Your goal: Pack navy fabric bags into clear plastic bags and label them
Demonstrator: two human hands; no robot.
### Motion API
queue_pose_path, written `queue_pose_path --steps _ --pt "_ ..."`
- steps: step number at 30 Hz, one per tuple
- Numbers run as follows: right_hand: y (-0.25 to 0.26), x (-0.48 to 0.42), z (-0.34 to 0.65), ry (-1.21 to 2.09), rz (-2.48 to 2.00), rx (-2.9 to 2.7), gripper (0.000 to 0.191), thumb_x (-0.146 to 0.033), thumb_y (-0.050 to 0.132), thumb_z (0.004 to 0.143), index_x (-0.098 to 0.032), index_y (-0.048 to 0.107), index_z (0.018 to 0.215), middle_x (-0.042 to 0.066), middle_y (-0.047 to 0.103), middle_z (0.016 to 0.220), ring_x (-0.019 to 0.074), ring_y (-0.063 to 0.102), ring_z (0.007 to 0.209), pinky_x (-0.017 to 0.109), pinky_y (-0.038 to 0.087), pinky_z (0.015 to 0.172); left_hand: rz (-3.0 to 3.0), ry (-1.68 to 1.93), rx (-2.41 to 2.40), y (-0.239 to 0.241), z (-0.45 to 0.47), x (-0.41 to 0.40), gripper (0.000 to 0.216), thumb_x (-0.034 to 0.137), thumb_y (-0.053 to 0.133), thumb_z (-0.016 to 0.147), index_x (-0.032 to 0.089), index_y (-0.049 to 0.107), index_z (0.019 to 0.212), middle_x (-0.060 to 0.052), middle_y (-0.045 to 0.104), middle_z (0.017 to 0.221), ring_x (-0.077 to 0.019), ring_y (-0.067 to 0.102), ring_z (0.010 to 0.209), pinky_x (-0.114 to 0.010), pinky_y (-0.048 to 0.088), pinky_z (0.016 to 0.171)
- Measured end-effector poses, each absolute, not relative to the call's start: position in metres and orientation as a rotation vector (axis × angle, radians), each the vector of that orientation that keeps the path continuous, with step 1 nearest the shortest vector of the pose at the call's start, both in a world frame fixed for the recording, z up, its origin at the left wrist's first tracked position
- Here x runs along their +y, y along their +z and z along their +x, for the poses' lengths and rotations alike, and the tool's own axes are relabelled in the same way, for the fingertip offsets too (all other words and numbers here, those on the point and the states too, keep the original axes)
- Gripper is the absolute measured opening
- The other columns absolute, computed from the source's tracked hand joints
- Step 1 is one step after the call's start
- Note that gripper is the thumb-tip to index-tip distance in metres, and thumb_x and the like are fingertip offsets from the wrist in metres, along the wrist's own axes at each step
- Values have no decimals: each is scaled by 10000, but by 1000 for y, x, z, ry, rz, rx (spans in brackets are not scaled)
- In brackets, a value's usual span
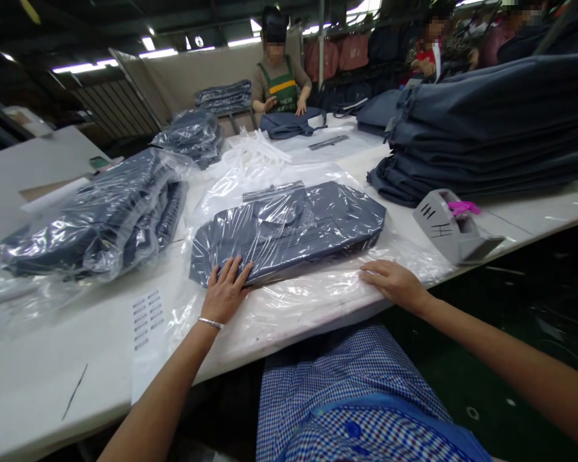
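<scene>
A dark blue fabric bag lies in a clear plastic bag on the white table before me. My left hand rests with spread fingers on the near left corner of the wrapped bag. Lower right of the bag, my right hand is on the loose plastic, its fingers stretched out to the left and apart from the fabric. Creases and shine run across the film. Whether the right fingertips pinch any film is hard to make out.
Wrapped bags are piled at the left. A grey tape dispenser with pink tape stands near the right edge, before a tall stack of dark bags. A label sheet lies front left. Across the table a co-worker handles another bag.
</scene>
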State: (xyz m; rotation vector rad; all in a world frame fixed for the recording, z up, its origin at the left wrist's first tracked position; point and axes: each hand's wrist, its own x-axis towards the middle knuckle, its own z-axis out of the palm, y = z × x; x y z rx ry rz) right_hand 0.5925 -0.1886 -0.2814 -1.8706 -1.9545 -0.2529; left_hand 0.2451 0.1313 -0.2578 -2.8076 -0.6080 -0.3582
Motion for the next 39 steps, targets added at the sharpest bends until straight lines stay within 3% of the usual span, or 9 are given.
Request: queue_pose_path --steps 3,11,16,21,24,28,31,34,39 --pt "-272 -194 588 -249 -1896 -1941 268 -234 467 982 -206 696 1118 96 694 1137 238 629 1049 482 465 1010 -2819 -382 -614 -258 245 131 562 375 460 948 278 342 1488 -126 323 1570 -323 271 1451 -563 169 1161" --pt "-273 -152 557 -74 -1768 -2074 471 -391 479 984 -178 496 1404 141 546 1393 272 494 1288 504 393 1091 -2815 -384 -593 -258 244 133 571 382 476 938 284 349 1485 -125 334 1564 -325 288 1444 -561 186 1158" --pt "-288 -133 594 -127 -1941 -2087 408 -373 422 1008 -225 542 1369 99 547 1404 278 504 1279 524 385 1068 -2786 -391 -570 -259 243 135 583 351 478 939 297 318 1497 -114 305 1577 -320 291 1444 -559 209 1153" --pt "-292 -182 630 -283 -2134 -1910 392 -350 428 1002 -202 578 1332 119 541 1406 293 494 1295 525 364 1079 -2817 -424 -570 -260 243 135 580 348 477 942 304 315 1497 -109 305 1578 -321 281 1448 -562 199 1159" --pt "-281 -209 610 -399 -2154 -1739 363 -299 455 989 -189 593 1306 117 588 1354 290 493 1293 527 332 1107 -2830 -442 -581 -261 243 135 572 354 470 948 296 320 1496 -108 307 1578 -310 262 1457 -551 174 1173" --pt "-272 -212 549 -227 -1862 -1989 405 -316 538 960 -221 547 1354 80 631 1299 250 531 1246 506 317 1138 -2825 -436 -581 -261 244 135 572 373 473 948 293 326 1495 -114 309 1576 -316 261 1457 -556 170 1173" --pt "-278 -197 518 -133 -1717 -2061 396 -331 577 942 -211 574 1320 86 673 1204 240 592 1130 499 406 1066 -2805 -405 -570 -259 244 134 579 381 479 945 287 325 1495 -125 314 1573 -324 273 1451 -560 189 1164" --pt "-283 -183 515 -74 -1674 -1984 308 -308 588 937 -204 645 1222 91 694 1078 215 623 973 408 517 896 -2781 -374 -567 -258 245 133 575 378 474 947 276 328 1494 -132 327 1567 -320 283 1447 -555 200 1158" --pt "-278 -169 528 131 -1630 -1923 188 -283 556 955 -224 732 985 53 697 924 163 627 848 279 526 757 -2777 -384 -585 -259 245 133 565 377 467 949 281 338 1490 -132 333 1564 -314 286 1446 -550 197 1158"
